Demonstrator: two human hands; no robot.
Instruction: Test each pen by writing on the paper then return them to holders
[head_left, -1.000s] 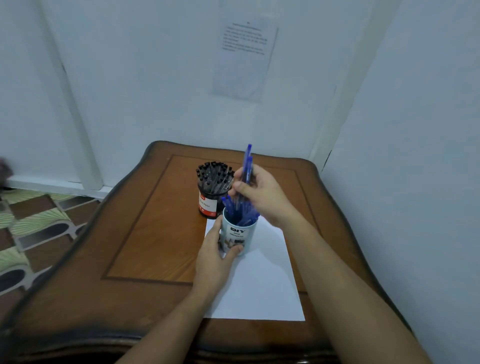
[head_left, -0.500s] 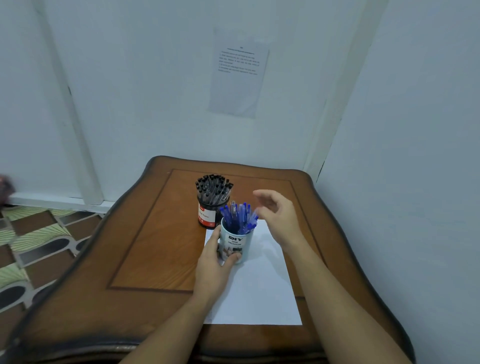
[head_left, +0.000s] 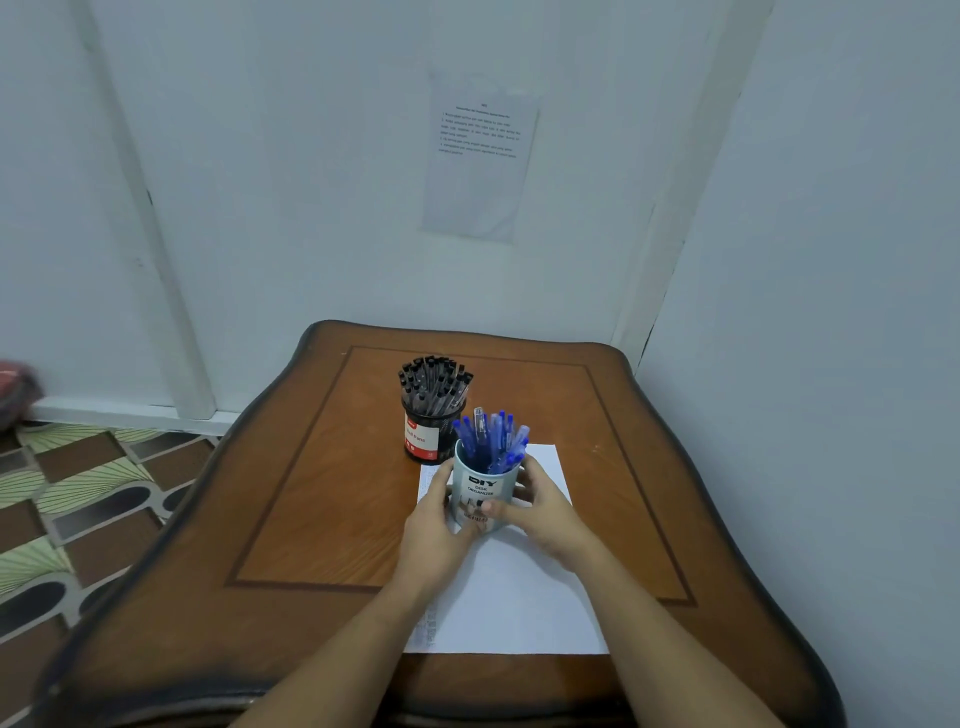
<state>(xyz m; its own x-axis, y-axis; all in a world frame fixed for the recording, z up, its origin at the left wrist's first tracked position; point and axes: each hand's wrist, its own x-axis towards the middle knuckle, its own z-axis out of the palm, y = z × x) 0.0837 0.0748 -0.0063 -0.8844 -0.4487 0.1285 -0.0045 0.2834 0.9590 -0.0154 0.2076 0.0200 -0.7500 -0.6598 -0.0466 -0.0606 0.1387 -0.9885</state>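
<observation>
Right, the broad brown wooden bench with the dark scalloped rim (head_left: 322, 519) fills my view, one of it, and lying on it is my landmark, the single white paper sheet (head_left: 511, 597), with faint rows of marks down its left edge.

On the far left part of that sheet are both hands. The left hand (head_left: 434, 530) is curled round the left side of the pale blue cylindrical holder printed "DIY Desk Organizer" (head_left: 480, 491). The right hand (head_left: 545, 512) wraps the other side, thumb across the front. So both are clamped on it, two hands on one pot, and it stands upright on the sheet.

Just past the sheet's far left corner stands the black mesh holder with the red and white label (head_left: 431, 439), close beside the blue one. Two holders in all.

My read: this pot is being repositioned, and it sits on writing space. I'd keep the grip low and even, lift rather than drag so the sheet doesn't travel with it, hold it level, and set it down on bare wood beyond the sheet without bumping the black pot.

Smallest last: the blue pens (head_left: 493, 441) bristle from the pale pot, about a dozen tips showing. The black pens (head_left: 434, 376) are packed tighter, clearly more, too crowded for a true count.
</observation>
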